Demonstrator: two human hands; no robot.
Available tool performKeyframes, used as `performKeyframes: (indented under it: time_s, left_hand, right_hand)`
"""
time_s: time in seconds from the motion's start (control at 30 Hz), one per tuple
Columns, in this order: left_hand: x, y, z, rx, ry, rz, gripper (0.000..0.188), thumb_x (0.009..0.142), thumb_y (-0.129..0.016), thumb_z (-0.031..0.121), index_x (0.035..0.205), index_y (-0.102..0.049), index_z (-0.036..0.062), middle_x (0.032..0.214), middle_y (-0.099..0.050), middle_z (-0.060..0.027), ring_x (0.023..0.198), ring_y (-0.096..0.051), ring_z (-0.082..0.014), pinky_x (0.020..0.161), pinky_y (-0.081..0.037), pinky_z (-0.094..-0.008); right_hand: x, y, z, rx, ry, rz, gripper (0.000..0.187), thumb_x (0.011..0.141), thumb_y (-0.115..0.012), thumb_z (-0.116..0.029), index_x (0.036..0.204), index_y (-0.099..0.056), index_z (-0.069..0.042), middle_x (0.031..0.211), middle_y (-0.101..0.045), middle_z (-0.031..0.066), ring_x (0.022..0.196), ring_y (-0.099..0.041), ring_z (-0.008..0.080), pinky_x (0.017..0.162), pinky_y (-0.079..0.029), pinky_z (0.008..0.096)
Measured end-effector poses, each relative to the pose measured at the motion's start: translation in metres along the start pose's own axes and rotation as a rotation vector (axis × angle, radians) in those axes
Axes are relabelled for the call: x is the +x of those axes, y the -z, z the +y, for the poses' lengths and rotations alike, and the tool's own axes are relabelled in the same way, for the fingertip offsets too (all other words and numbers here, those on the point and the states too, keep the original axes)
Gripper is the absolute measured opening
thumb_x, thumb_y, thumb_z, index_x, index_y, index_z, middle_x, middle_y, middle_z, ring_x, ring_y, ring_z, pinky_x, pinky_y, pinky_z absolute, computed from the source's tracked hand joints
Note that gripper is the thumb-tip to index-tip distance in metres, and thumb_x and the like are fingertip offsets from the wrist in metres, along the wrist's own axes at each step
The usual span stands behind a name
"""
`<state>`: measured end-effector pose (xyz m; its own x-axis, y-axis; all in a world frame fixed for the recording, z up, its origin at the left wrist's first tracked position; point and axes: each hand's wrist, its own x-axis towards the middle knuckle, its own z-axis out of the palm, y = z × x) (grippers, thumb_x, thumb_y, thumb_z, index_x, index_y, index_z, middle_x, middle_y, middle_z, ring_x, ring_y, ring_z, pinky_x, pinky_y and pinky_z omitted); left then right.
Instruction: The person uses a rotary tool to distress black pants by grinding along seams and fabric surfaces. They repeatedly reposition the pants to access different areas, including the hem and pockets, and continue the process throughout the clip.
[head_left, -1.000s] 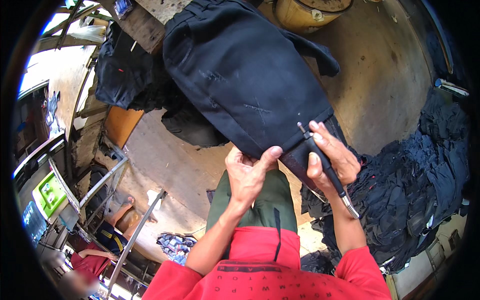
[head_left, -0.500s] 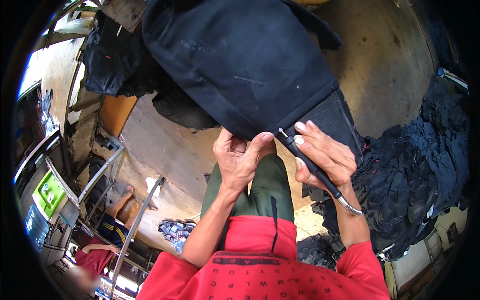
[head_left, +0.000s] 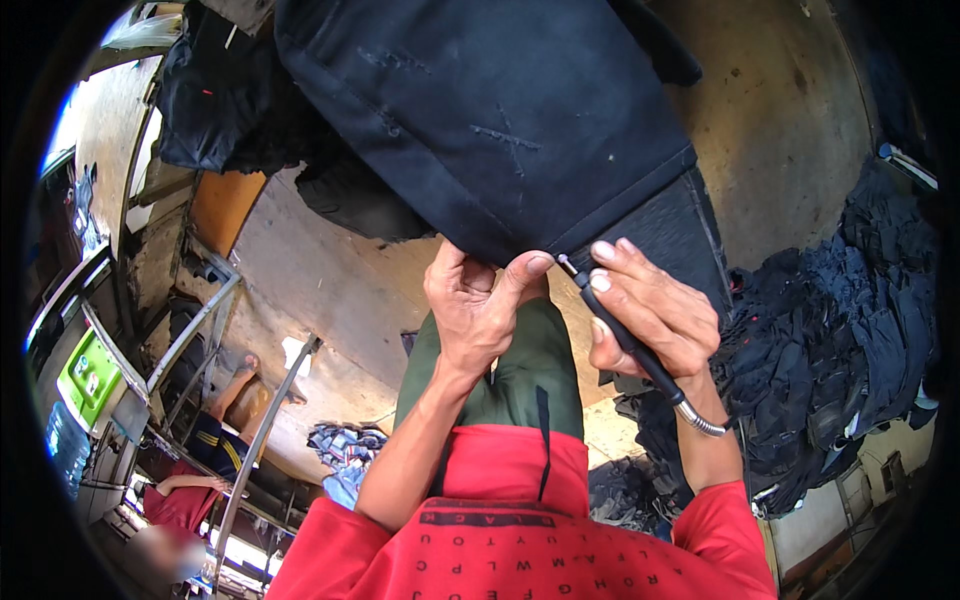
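A black trouser leg [head_left: 560,110] with frayed, scuffed patches is stretched over a dark flat board [head_left: 665,235], whose bare end shows past the hem. My left hand [head_left: 475,305] pinches the near edge of the cloth by the hem, thumb on top and the other fingers curled under. In my right hand [head_left: 665,315] is a slim black rotary tool [head_left: 630,340] with a coiled metal cable at its back end. Its small, pale rounded tip lies at the hem corner, close to my left thumb; whether it touches the cloth I cannot tell.
A large heap of dark garments [head_left: 830,330] lies to the right. More dark cloth [head_left: 225,100] hangs at the upper left. Metal frames [head_left: 265,440], a green tray [head_left: 90,380] and a seated person [head_left: 190,490] are at the left. Bluish cloth scraps [head_left: 345,455] sit on the floor.
The view has shifted slightly, so the trouser leg sits a little higher in the picture. Both hands keep nearly the same grip, the tool tip still by the hem corner.
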<state>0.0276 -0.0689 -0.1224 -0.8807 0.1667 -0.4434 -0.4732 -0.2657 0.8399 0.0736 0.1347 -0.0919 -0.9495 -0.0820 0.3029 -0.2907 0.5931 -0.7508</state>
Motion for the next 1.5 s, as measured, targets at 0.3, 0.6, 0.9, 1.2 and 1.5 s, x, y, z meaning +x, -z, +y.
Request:
performKeyframes:
  time_s: [0.3,0.6,0.9,1.2,1.5]
  left_hand:
    - [0.002,0.000,-0.003,-0.007,-0.024,0.009,0.041,0.096,-0.084,-0.005,0.132,-0.064,-0.0057,0.120,-0.077,-0.0127,0.105,-0.074,-0.0159,0.092,-0.062,-0.0290]
    - [0.002,0.001,-0.001,-0.047,0.010,-0.016,0.040,0.097,-0.082,-0.007,0.131,-0.063,-0.0053,0.120,-0.076,-0.0137,0.102,-0.075,-0.0174,0.086,-0.068,-0.0311]
    - [0.003,0.003,-0.002,-0.017,-0.012,-0.030,0.040,0.096,-0.081,-0.008,0.132,-0.063,-0.0053,0.118,-0.077,-0.0131,0.101,-0.075,-0.0165,0.086,-0.066,-0.0293]
    - [0.005,0.006,-0.004,-0.003,-0.009,-0.035,0.039,0.097,-0.082,-0.007,0.131,-0.062,-0.0059,0.115,-0.078,-0.0146,0.095,-0.077,-0.0160,0.081,-0.066,-0.0274]
    - [0.006,0.010,-0.009,0.096,-0.038,-0.013,0.040,0.097,-0.084,-0.003,0.131,-0.063,-0.0060,0.110,-0.080,-0.0140,0.091,-0.078,-0.0141,0.079,-0.064,-0.0251]
  right_hand:
    - [0.001,0.000,-0.001,-0.012,-0.031,0.025,0.031,0.084,-0.078,0.000,0.114,-0.081,0.004,0.104,-0.082,0.0177,0.113,-0.081,0.0371,0.102,-0.067,0.0503]
    - [-0.001,-0.001,-0.001,-0.050,-0.058,0.073,0.032,0.082,-0.077,0.000,0.114,-0.081,0.003,0.102,-0.081,0.0162,0.112,-0.081,0.0380,0.101,-0.068,0.0510]
    - [-0.003,-0.002,0.001,-0.087,-0.081,0.114,0.034,0.081,-0.077,-0.001,0.114,-0.080,0.003,0.103,-0.082,0.0192,0.109,-0.082,0.0384,0.101,-0.067,0.0518]
    - [-0.004,-0.002,0.003,-0.121,-0.091,0.139,0.032,0.086,-0.074,-0.004,0.116,-0.077,0.006,0.109,-0.081,0.0274,0.108,-0.082,0.0426,0.101,-0.066,0.0531]
    - [-0.003,-0.002,0.007,-0.175,-0.116,0.220,0.032,0.084,-0.075,-0.004,0.114,-0.079,0.006,0.105,-0.082,0.0246,0.107,-0.082,0.0407,0.100,-0.067,0.0509]
